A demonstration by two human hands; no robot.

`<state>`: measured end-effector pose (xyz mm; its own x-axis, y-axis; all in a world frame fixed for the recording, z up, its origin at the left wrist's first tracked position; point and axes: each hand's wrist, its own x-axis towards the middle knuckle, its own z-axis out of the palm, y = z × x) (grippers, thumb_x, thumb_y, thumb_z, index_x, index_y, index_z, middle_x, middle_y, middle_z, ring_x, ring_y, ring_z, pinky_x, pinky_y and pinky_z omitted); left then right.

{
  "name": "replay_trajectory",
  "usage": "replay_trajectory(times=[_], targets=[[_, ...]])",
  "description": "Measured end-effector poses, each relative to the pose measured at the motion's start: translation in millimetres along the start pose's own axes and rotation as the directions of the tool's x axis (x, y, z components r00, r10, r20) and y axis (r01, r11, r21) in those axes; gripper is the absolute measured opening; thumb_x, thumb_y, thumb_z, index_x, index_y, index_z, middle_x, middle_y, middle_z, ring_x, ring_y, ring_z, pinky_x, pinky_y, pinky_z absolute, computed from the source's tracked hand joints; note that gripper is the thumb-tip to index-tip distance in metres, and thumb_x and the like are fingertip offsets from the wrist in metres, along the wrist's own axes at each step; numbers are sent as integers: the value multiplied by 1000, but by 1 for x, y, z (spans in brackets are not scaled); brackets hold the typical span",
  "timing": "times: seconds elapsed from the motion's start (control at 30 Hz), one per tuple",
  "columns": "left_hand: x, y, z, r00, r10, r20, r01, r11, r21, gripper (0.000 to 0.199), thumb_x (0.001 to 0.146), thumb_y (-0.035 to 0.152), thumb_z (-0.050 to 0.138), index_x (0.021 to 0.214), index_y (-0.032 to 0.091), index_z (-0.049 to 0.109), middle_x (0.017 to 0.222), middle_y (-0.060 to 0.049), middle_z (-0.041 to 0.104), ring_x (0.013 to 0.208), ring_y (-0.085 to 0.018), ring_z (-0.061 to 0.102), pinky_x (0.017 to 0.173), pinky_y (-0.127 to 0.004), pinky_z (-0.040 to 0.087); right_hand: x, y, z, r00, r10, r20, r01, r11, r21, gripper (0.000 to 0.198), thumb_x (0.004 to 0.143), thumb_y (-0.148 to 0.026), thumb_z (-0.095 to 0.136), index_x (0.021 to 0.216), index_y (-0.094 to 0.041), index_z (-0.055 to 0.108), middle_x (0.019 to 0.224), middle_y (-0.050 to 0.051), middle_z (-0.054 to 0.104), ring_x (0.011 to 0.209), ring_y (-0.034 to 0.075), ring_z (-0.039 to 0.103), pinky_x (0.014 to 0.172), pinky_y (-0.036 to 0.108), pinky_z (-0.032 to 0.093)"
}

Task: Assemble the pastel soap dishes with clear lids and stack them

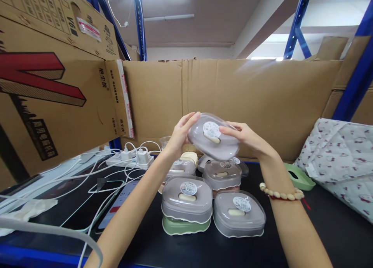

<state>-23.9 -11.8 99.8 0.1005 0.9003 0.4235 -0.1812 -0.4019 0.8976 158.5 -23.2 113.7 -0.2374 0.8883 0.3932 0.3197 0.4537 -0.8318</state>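
A translucent grey plastic lid (201, 141) with a round white sticker and a cream handle is held up, tilted, over several lidded boxes. My left hand (181, 134) grips its left end, and my right hand (243, 135) holds its right side with the thumb on top near the sticker. Whether a base is under this lid I cannot tell. Below stand a grey-lidded box (175, 192) stacked on a green base (186, 226), a single grey box (239, 217) to its right, and a brown-based box (223, 178) behind.
White cables and a power strip (131, 161) lie at the left, beside a phone (116, 205) with a lit screen. A green dish (300, 177) and a white patterned bag (338, 163) sit at the right. Cardboard walls (233, 93) enclose the black table (180, 250).
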Motion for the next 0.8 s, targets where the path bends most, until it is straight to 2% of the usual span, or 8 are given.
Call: replay_trajectory(times=[0.1, 0.23, 0.3, 0.4, 0.47, 0.57, 0.7, 0.8], targets=[[2, 3, -7, 992, -65, 109, 51, 991, 120, 50, 67, 55, 65, 103, 19, 66, 89, -8, 67, 80, -20, 62, 58, -26, 44, 0, 1, 1, 998, -24, 55, 22, 999, 33, 49, 60, -51, 72, 97, -20, 69, 95, 6, 69, 82, 20, 63, 62, 28, 51], [3, 6, -11, 990, -18, 138, 3, 994, 107, 41, 66, 46, 69, 95, 18, 69, 89, -7, 69, 81, -20, 62, 63, -26, 45, 3, -1, 6, 999, -33, -40, 35, 998, 49, 54, 63, -50, 69, 108, -20, 64, 107, 8, 67, 95, 23, 61, 73, 33, 52], [3, 6, -10, 996, 53, 69, -57, 997, 58, 42, 66, 46, 68, 98, 19, 68, 95, -7, 69, 86, -20, 62, 67, -26, 46, 3, -3, 8, 995, -39, -96, 46, 997, 69, 59, 65, -52, 65, 115, -21, 60, 112, 9, 65, 98, 24, 60, 72, 33, 52], [1, 6, -6, 996, 90, -11, -90, 996, 13, 51, 70, 52, 64, 109, 20, 63, 106, -9, 66, 92, -21, 61, 69, -27, 47, 1, -6, 8, 996, -46, -74, 51, 996, 69, 70, 61, -50, 67, 124, -23, 53, 118, 9, 61, 101, 26, 58, 62, 30, 53], [0, 6, -4, 998, 57, 29, -58, 997, 42, 55, 72, 56, 60, 114, 21, 59, 112, -9, 64, 97, -22, 60, 72, -29, 47, -2, -8, 5, 996, -47, -82, 52, 997, 51, 74, 59, -48, 69, 126, -24, 50, 119, 8, 60, 99, 26, 58, 58, 29, 52], [0, 4, -3, 994, -2, 108, -13, 990, 139, 55, 73, 59, 57, 114, 21, 59, 116, -9, 62, 105, -25, 57, 84, -34, 45, -6, -8, -7, 976, -43, -216, 46, 999, 10, 66, 64, -53, 62, 123, -26, 52, 117, 6, 61, 95, 24, 60, 58, 28, 51], [1, 6, -5, 999, -7, 44, 0, 988, 154, 49, 75, 51, 54, 114, 21, 57, 121, -10, 58, 109, -27, 55, 90, -38, 42, -12, 8, -48, 904, 34, -425, -128, 972, -196, 52, 66, -57, 57, 104, -23, 63, 104, 6, 66, 90, 24, 60, 59, 29, 50], [0, 11, -6, 1000, 20, 19, -22, 993, 114, 43, 75, 43, 51, 109, 18, 58, 114, -10, 59, 106, -25, 56, 90, -37, 42, -23, 36, -87, 847, 181, -500, -401, 834, -378, 46, 56, -52, 68, 92, -22, 67, 99, 9, 68, 80, 25, 62, 58, 33, 51]])
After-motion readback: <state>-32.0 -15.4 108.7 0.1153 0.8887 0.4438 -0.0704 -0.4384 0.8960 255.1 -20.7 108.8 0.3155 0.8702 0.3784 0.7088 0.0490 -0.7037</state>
